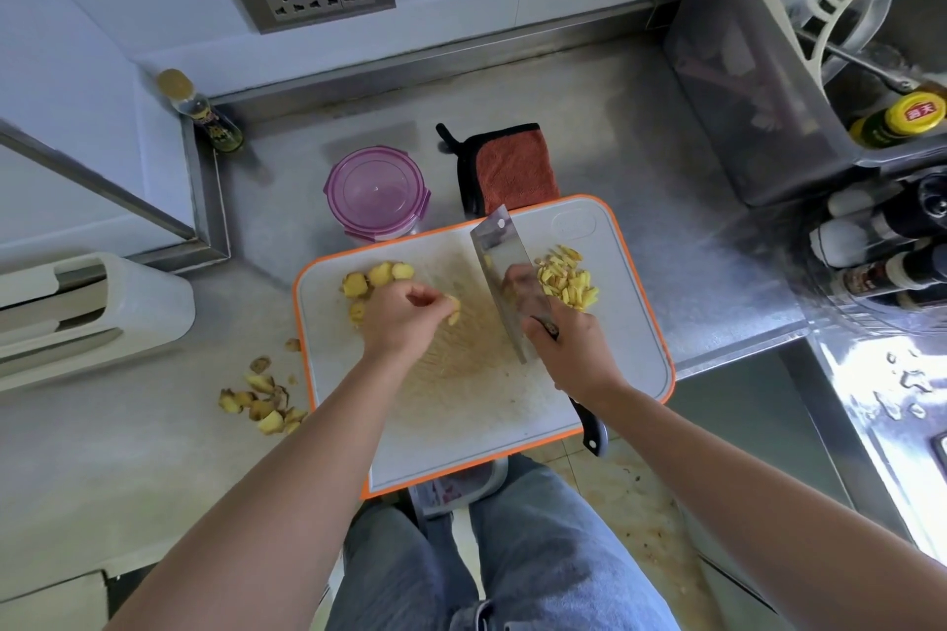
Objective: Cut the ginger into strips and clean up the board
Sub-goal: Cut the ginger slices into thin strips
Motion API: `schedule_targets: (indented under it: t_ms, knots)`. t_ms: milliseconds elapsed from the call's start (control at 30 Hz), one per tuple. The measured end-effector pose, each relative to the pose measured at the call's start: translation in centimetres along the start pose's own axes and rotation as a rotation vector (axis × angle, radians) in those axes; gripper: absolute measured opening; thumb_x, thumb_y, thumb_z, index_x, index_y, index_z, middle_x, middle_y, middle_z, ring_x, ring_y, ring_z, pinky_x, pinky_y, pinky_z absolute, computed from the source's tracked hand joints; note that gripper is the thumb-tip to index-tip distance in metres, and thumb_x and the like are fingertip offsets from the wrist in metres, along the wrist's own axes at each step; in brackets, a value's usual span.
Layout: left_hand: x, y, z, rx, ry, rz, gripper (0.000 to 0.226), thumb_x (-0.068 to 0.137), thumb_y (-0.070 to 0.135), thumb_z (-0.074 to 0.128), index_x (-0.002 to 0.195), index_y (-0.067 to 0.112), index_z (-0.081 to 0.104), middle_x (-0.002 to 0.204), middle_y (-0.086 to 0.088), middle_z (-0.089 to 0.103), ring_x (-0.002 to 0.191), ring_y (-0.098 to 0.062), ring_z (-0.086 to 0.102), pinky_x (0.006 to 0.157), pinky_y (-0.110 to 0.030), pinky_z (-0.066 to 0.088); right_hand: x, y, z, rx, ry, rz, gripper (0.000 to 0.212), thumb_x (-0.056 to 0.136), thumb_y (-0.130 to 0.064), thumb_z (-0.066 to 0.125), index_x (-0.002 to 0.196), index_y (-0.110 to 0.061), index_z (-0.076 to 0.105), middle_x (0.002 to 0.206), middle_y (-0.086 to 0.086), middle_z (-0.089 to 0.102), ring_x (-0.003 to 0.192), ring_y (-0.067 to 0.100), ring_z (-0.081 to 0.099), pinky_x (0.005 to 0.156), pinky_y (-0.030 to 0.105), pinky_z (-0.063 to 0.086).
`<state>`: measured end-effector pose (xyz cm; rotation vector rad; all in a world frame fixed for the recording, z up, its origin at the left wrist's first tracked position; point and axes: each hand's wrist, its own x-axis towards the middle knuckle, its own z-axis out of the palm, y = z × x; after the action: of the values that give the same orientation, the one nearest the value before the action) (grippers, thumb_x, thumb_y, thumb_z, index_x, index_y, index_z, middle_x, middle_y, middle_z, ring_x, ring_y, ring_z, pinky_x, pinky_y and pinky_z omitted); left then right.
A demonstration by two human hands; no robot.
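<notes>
A white cutting board with an orange rim (pixel 645 302) lies on the steel counter. Peeled ginger chunks (pixel 376 277) sit at its far left. A pile of cut ginger strips (pixel 566 277) lies at its far right. My left hand (pixel 405 323) pinches a small ginger piece (pixel 454 310) near the board's middle, fingers curled. My right hand (pixel 574 354) grips the black handle of a cleaver (pixel 505 266), whose blade stands on edge between the held piece and the strips.
Ginger peelings (pixel 264 397) lie on the counter left of the board. A purple-lidded round container (pixel 376 192) and an orange cloth (pixel 512 167) sit behind the board. A bottle (pixel 202 113) stands in the back left corner. Bottles and a rack crowd the right side.
</notes>
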<state>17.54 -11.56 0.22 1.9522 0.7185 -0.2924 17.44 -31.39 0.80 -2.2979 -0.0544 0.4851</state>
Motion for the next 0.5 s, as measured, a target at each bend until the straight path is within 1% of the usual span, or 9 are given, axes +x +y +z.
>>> schedule_targets:
  t_ms: [67, 100, 167, 233, 333, 400, 433, 500]
  knots:
    - [-0.5, 0.2, 0.9, -0.103, -0.125, -0.087, 0.008, 0.078, 0.014, 0.075, 0.074, 0.015, 0.068, 0.064, -0.002, 0.066, 0.059, -0.016, 0.059, 0.06, -0.032, 0.052, -0.2, 0.1, -0.2, -0.001, 0.001, -0.003, 0.014, 0.096, -0.019, 0.05, 0.098, -0.008, 0.058, 0.061, 0.003, 0.051, 0.049, 0.014, 0.045, 0.048, 0.039, 0.049]
    - [-0.8, 0.1, 1.5, -0.108, -0.159, -0.11, 0.009, 0.078, 0.012, 0.075, 0.074, 0.015, 0.068, 0.063, -0.003, 0.066, 0.057, -0.017, 0.06, 0.064, -0.036, 0.056, -0.3, 0.3, -0.3, -0.009, 0.0, -0.004, 0.013, 0.096, -0.02, 0.05, 0.097, -0.01, 0.058, 0.062, 0.0, 0.051, 0.05, 0.012, 0.045, 0.047, 0.034, 0.044]
    - [-1.2, -0.2, 2.6, -0.097, -0.186, -0.123, 0.012, 0.077, 0.01, 0.076, 0.071, 0.016, 0.068, 0.063, -0.006, 0.069, 0.058, -0.02, 0.063, 0.074, -0.043, 0.06, -0.6, 0.5, -0.5, -0.057, -0.004, 0.001, 0.014, 0.096, -0.023, 0.051, 0.093, -0.01, 0.056, 0.061, -0.001, 0.051, 0.051, 0.01, 0.044, 0.047, 0.026, 0.033]
    - [-1.6, -0.4, 3.5, -0.086, -0.19, -0.108, 0.015, 0.077, 0.009, 0.076, 0.069, 0.018, 0.067, 0.064, -0.007, 0.07, 0.062, -0.023, 0.067, 0.076, -0.046, 0.06, -1.1, 0.8, -0.6, -0.11, -0.011, -0.011, 0.016, 0.096, -0.023, 0.051, 0.086, -0.01, 0.05, 0.058, -0.001, 0.047, 0.049, 0.012, 0.041, 0.046, 0.026, 0.03]
    - [-2.2, -0.6, 4.4, -0.071, -0.143, -0.078, 0.018, 0.079, 0.009, 0.075, 0.069, 0.022, 0.065, 0.064, -0.002, 0.069, 0.063, -0.021, 0.068, 0.074, -0.044, 0.06, -2.0, 0.7, -0.4, -0.179, -0.026, -0.04, 0.022, 0.095, -0.022, 0.05, 0.075, -0.016, 0.042, 0.057, -0.002, 0.043, 0.05, 0.017, 0.04, 0.049, 0.033, 0.034]
    - [-2.5, -0.7, 4.8, -0.003, -0.069, -0.03, 0.017, 0.08, 0.013, 0.074, 0.071, 0.025, 0.065, 0.07, 0.0, 0.071, 0.068, -0.02, 0.069, 0.072, -0.038, 0.059, -2.4, 0.5, -0.1, -0.233, -0.047, -0.058, 0.033, 0.095, -0.021, 0.049, 0.067, -0.025, 0.032, 0.056, -0.004, 0.039, 0.05, 0.017, 0.038, 0.048, 0.032, 0.031]
    - [-2.6, -0.8, 4.9, 0.034, -0.027, -0.012, 0.015, 0.079, 0.015, 0.074, 0.074, 0.025, 0.065, 0.073, 0.0, 0.071, 0.071, -0.02, 0.069, 0.071, -0.035, 0.057, -2.5, 0.4, 0.1, -0.254, -0.054, -0.065, 0.036, 0.095, -0.021, 0.049, 0.066, -0.026, 0.029, 0.056, -0.004, 0.038, 0.049, 0.016, 0.036, 0.046, 0.03, 0.028]
    - [-2.9, -0.7, 5.2, 0.063, 0.049, -0.019, 0.01, 0.079, 0.02, 0.075, 0.077, 0.022, 0.065, 0.074, 0.0, 0.071, 0.072, -0.02, 0.068, 0.07, -0.033, 0.055, -2.6, 0.2, 0.4, -0.282, -0.055, -0.073, 0.029, 0.096, -0.021, 0.048, 0.072, -0.021, 0.031, 0.057, -0.004, 0.037, 0.051, 0.02, 0.037, 0.044, 0.028, 0.025]
